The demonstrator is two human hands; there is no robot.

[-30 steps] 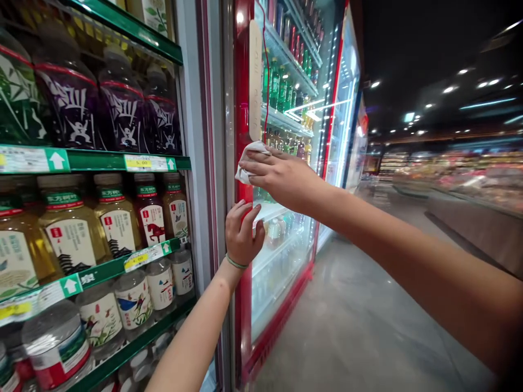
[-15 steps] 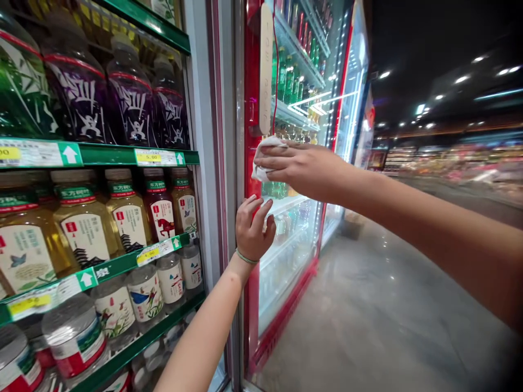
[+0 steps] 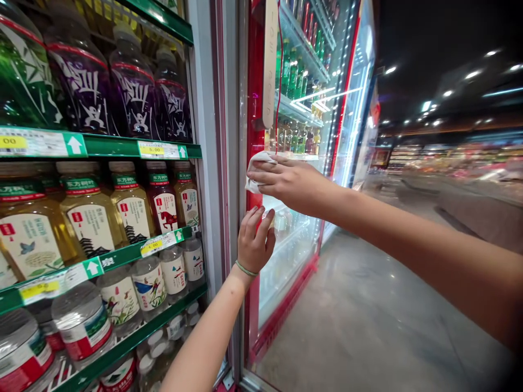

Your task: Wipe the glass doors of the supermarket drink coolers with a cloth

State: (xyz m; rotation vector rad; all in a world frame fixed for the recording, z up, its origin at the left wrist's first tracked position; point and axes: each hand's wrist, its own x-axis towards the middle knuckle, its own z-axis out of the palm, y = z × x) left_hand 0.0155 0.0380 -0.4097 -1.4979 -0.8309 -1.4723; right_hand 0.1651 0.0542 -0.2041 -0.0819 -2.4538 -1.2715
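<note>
Where the shelves (image 3: 112, 147) left of the door (image 3: 286, 311) come closest to you, bottles (image 3: 133, 212) stand in rows, and neither of your hands is on them. Your left hand (image 3: 255, 242) is up at the door's red frame (image 3: 253, 310), its fingers spread and loosely bent with nothing visible in them; whether they touch the frame or sit just off it, you cannot tell from this angle. Your right hand (image 3: 292, 182) reaches in from the right of the door, above the left one, fingers laid nearly straight over the cloth (image 3: 261, 158) and holding it to the frame, just below the door's handle (image 3: 269, 65). Your right thumb is hidden, so the full grip cannot be told. With the cloth there rather than laid aside, I judge the wiping to be under way, not finished. What is done is harder to say: no streak, smear or damp patch can be made out on the door, so no part can be called wiped or unwiped. The cloth covers only a small patch, leaving out the handle above, the long run of frame below and the glass. Farther off, behind the door's glass, green bottles (image 3: 292, 76) stand on lit shelving, and beyond the door the floor (image 3: 347, 316) runs to blurred displays.
</note>
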